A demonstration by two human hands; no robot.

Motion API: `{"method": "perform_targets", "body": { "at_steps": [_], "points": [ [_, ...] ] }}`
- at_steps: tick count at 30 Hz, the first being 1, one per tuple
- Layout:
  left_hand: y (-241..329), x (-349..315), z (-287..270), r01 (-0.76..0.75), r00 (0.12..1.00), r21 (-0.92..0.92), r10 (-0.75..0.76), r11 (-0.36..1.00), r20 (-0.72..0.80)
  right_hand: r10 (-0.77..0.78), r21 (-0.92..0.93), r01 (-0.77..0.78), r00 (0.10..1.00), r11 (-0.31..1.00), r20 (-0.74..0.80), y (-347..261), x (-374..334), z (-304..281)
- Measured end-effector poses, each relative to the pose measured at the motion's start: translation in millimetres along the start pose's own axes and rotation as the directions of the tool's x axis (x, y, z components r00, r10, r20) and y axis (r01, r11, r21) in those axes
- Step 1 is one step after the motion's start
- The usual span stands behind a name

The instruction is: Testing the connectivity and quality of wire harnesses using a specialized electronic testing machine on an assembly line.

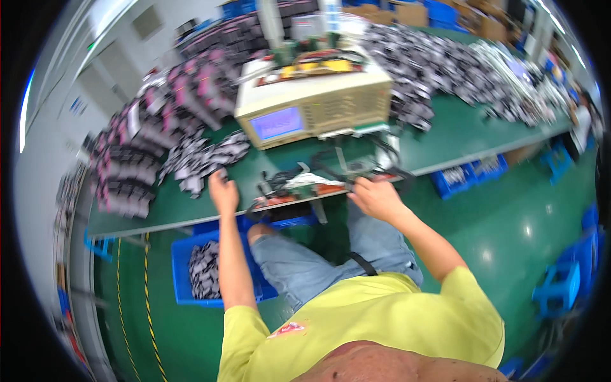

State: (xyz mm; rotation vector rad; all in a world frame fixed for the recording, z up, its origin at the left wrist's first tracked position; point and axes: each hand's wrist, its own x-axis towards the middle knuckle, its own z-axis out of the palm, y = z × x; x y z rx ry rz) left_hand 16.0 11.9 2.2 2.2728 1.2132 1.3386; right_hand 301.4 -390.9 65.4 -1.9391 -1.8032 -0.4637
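Observation:
My left hand (224, 193) is closed at the table's front edge, beside a loose heap of grey-and-black pieces (202, 157). A small dark bit shows at its fingertips, too blurred to name. To the right, my right hand (377, 198) has its fingers pressed together at the end of a low test fixture (328, 189) with black cables (326, 167) around it. What those fingers pinch is hidden. Behind the fixture stands a beige bench test instrument (315, 105) with a lit screen (277, 123); coloured parts and wires (318, 66) lie on top of it.
Stacked grey, black and pink pieces (130, 169) crowd the left of the green table (458, 137). A large heap of similar pieces (439, 70) fills its back right. A blue bin (182, 270) with more pieces stands below; blue stools (557, 290) are at right, a person (580, 124) farther off.

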Motion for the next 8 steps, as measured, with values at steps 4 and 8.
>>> {"method": "perform_targets", "body": {
  "at_steps": [4,8],
  "points": [
    [-18,7,0,-0.092,0.995,0.095,0.094,0.991,-0.016,0.013,0.037,-0.009,0.994,0.999,-0.106,-1,-4,13],
    [2,8,10,-0.122,0.992,0.073,0.119,0.990,0.043,0.063,0.048,-0.055,0.980,0.997,-0.190,7,-19,13]
  ]
}}
